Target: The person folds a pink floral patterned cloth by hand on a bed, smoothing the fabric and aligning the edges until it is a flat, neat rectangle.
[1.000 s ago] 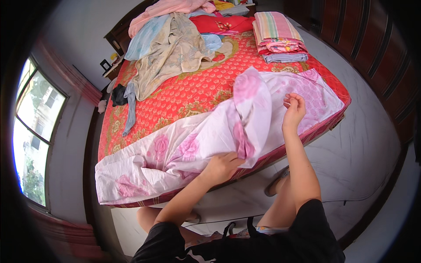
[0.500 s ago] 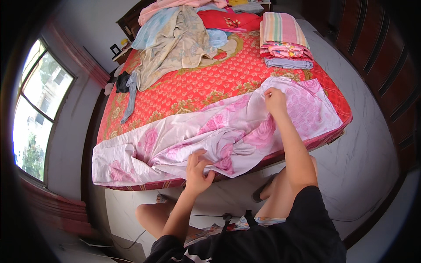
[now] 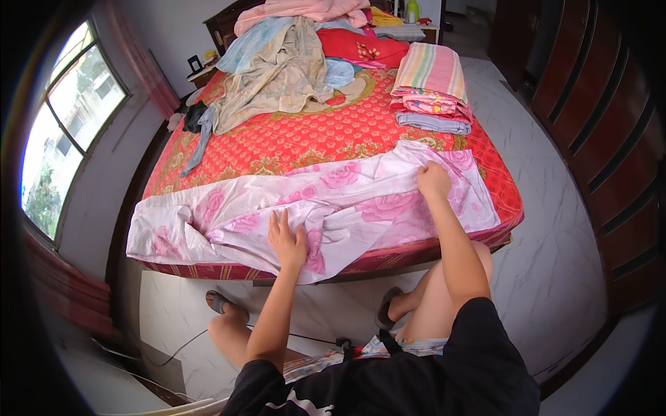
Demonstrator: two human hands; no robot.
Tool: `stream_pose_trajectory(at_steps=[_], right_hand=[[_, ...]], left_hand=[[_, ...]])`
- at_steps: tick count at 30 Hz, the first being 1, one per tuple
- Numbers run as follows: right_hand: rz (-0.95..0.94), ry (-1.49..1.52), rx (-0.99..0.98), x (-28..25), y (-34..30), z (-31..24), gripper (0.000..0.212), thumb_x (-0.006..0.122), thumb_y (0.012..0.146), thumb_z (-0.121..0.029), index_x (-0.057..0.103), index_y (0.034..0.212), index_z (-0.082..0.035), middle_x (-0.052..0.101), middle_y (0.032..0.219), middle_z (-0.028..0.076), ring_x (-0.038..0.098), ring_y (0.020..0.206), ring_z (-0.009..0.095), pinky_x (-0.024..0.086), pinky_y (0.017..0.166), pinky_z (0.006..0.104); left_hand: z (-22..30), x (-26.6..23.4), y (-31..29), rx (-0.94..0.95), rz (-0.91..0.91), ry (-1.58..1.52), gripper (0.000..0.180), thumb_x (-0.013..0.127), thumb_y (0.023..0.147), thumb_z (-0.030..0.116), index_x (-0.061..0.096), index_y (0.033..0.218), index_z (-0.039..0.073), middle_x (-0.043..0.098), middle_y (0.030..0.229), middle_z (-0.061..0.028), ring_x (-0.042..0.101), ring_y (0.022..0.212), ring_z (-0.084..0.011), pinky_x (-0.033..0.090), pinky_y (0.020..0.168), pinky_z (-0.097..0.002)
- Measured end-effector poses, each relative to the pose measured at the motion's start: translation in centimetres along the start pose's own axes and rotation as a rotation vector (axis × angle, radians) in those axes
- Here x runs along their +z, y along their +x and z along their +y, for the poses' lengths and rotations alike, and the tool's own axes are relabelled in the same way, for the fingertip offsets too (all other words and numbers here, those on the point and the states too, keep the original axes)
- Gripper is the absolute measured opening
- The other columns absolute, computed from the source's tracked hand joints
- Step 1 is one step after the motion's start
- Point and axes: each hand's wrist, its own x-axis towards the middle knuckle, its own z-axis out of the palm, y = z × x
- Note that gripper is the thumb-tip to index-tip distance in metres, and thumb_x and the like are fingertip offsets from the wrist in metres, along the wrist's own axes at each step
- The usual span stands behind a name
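A white bed sheet with pink roses (image 3: 257, 195) lies in a long, rumpled strip across the near end of the bed. Part of its near edge sags over the mattress side. On the sheet's middle, close to that edge, rests my left hand (image 3: 286, 243), fingers spread and nothing gripped. My right hand (image 3: 434, 180) is closed on the sheet's right part, knuckles up, just below its far edge. The fingertips of this hand are mostly hidden, but the fabric draws into creases around them.
A red patterned mattress (image 3: 291, 142) carries a stack of folded bedding (image 3: 431, 87) at right. A crumpled beige blanket (image 3: 274, 80), a red pillow (image 3: 364, 50) and grey clothing (image 3: 200, 147) lie farther back. A window (image 3: 73, 125) is at left, dark wooden doors (image 3: 603, 132) at right.
The sheet's far edge at the right lies flatter, where it was lifted in my right hand. My left hand's fingers are straighter and farther apart. The whole view has shifted.
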Motion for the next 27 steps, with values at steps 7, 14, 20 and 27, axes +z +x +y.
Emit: stream_pose_trajectory(at_steps=[7, 14, 20, 27], right_hand=[[-0.004, -0.1, 0.038, -0.4, 1.7, 10.4, 0.039, 0.054, 0.077, -0.033, 0.068, 0.09, 0.001, 0.066, 0.097, 0.021, 0.064, 0.089, 0.036, 0.051, 0.079, 0.0429], [-0.341, -0.189, -0.172, 1.0, 4.3, 11.9, 0.044, 0.054, 0.076, -0.034, 0.065, 0.095, 0.004, 0.064, 0.098, 0.026, 0.062, 0.097, 0.033, 0.049, 0.083, 0.0406], [-0.227, -0.099, -0.402, 1.7, 5.4, 15.0, 0.031, 0.058, 0.075, -0.023, 0.065, 0.089, 0.003, 0.066, 0.091, 0.021, 0.063, 0.089, 0.036, 0.049, 0.083, 0.0411], [-0.055, 0.484, -0.281, -0.7, 4.0, 18.0, 0.011, 0.061, 0.077, -0.01, 0.062, 0.086, -0.003, 0.063, 0.087, 0.012, 0.063, 0.079, 0.028, 0.051, 0.069, 0.0381]], left_hand=[[0.4, 1.5, -1.5, -0.009, -0.244, 0.45, 0.07, 0.066, 0.077, 0.028, 0.036, 0.14, 0.025, 0.032, 0.145, -0.0161, 0.029, 0.134, -0.0357, 0.023, 0.105, -0.0571], [0.1, 1.7, -1.9, -0.002, -0.234, 0.46, 0.068, 0.064, 0.078, 0.034, 0.037, 0.14, 0.024, 0.033, 0.145, -0.0153, 0.03, 0.133, -0.0366, 0.023, 0.106, -0.0559], [0.0, 2.2, -0.9, -0.078, -0.326, 0.393, 0.063, 0.06, 0.082, 0.032, 0.037, 0.14, 0.024, 0.032, 0.146, -0.0154, 0.026, 0.136, -0.0354, 0.018, 0.108, -0.0561], [8.8, 3.8, 2.5, -0.042, 0.133, 0.141, 0.028, 0.059, 0.082, 0.029, 0.066, 0.097, 0.006, 0.056, 0.103, -0.0163, 0.051, 0.102, -0.0317, 0.038, 0.088, -0.0441]])
